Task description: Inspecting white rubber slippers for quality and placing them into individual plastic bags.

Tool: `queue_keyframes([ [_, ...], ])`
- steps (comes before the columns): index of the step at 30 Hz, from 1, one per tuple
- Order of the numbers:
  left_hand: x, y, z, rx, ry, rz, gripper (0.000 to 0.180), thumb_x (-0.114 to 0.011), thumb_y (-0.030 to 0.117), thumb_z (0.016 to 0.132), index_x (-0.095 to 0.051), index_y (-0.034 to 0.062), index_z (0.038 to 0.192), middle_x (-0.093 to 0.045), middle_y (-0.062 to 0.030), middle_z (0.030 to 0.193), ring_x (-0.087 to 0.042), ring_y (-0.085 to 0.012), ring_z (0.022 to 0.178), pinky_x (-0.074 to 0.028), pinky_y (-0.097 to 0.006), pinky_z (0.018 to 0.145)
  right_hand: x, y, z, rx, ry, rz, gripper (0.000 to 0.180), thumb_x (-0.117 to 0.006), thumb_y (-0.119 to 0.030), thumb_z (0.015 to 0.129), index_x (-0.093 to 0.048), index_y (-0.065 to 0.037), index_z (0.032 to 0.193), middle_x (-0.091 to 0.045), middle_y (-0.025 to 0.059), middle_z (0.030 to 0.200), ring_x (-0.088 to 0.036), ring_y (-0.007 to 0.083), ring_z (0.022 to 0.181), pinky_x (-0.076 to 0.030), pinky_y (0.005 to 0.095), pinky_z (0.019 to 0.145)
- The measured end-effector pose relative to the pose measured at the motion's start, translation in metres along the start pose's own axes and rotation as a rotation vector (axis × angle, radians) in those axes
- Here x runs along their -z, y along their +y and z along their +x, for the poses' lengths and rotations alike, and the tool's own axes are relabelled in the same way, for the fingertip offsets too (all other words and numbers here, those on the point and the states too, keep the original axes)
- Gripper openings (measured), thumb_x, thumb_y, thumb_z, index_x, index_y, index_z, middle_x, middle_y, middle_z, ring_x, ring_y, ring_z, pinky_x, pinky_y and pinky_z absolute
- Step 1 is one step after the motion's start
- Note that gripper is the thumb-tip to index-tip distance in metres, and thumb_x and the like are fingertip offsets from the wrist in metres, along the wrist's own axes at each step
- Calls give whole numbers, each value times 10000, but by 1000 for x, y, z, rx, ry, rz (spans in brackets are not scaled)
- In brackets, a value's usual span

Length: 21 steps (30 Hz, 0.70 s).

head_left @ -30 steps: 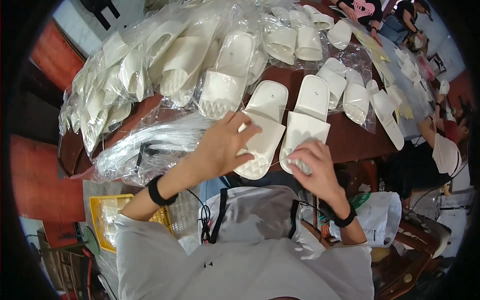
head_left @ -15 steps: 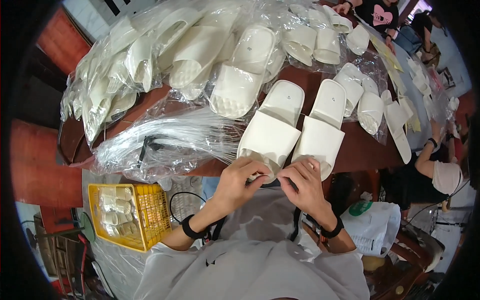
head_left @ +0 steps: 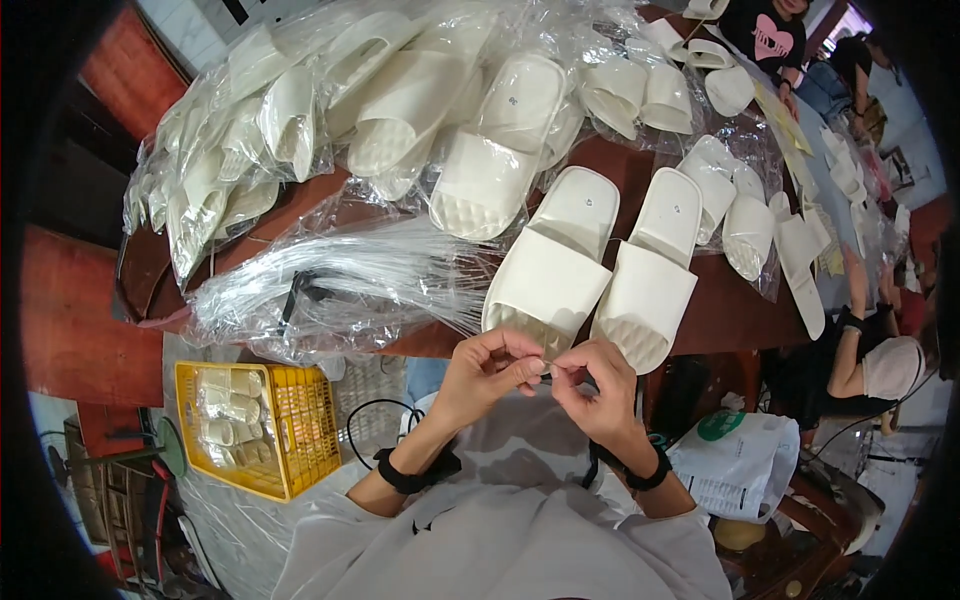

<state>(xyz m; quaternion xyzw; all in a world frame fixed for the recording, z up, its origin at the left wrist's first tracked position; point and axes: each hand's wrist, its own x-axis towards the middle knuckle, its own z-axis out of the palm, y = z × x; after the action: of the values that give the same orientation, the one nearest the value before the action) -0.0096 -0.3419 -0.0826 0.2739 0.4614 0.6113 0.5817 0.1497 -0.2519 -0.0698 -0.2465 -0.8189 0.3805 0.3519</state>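
Both hands point(head_left: 548, 372) pinch just below 2 white slippers point(head_left: 590, 270).

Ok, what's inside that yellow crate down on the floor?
The yellow crate holds cream slippers stacked at its left end. The rest of its inside is covered by clear plastic sheeting hanging over it, so I can't tell what lies there or underneath.
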Motion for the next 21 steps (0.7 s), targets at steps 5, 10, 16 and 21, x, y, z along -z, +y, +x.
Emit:
queue_keyframes([
  [5, 0, -3, 2, -29, 16, -48, 161, -669, 62, 877, -634, -10, 1017, -665, -54, 897, -638, -99, 778, -555, -237, 667, -4, -1, 1, -37, 39, 27, 176, -696, 29, 702, -594, -71, 806, -561, 26, 722, -525, 159, 578, -431, 265, 530],
  [10, 2, -9, 4, -41, 16, -88, 146, -668, 62, 878, -642, -7, 1004, -672, -61, 886, -649, -108, 787, -559, -242, 674, -8, -2, 3, -38, 56, 56, 165, -701, 17, 703, -591, -78, 780, -566, 20, 697, -521, 147, 542, -419, 266, 529],
  [16, 10, -6, 6, 32, -44, -123, 137, -677, 65, 872, -648, 2, 991, -680, -67, 886, -660, -117, 784, -568, -261, 717, -9, -5, 8, 56, 17, 33, 145, -671, 60, 698, -596, -32, 781, -560, 49, 701, -510, 140, 581, -416, 252, 519],
  [21, 11, -8, 7, 63, -53, -145, 139, -685, 83, 869, -657, -2, 976, -687, -77, 893, -658, -114, 786, -565, -264, 739, -10, -3, 11, 70, 20, -34, 210, -699, 34, 659, -589, -96, 781, -563, 10, 674, -533, 188, 568, -419, 307, 580],
])
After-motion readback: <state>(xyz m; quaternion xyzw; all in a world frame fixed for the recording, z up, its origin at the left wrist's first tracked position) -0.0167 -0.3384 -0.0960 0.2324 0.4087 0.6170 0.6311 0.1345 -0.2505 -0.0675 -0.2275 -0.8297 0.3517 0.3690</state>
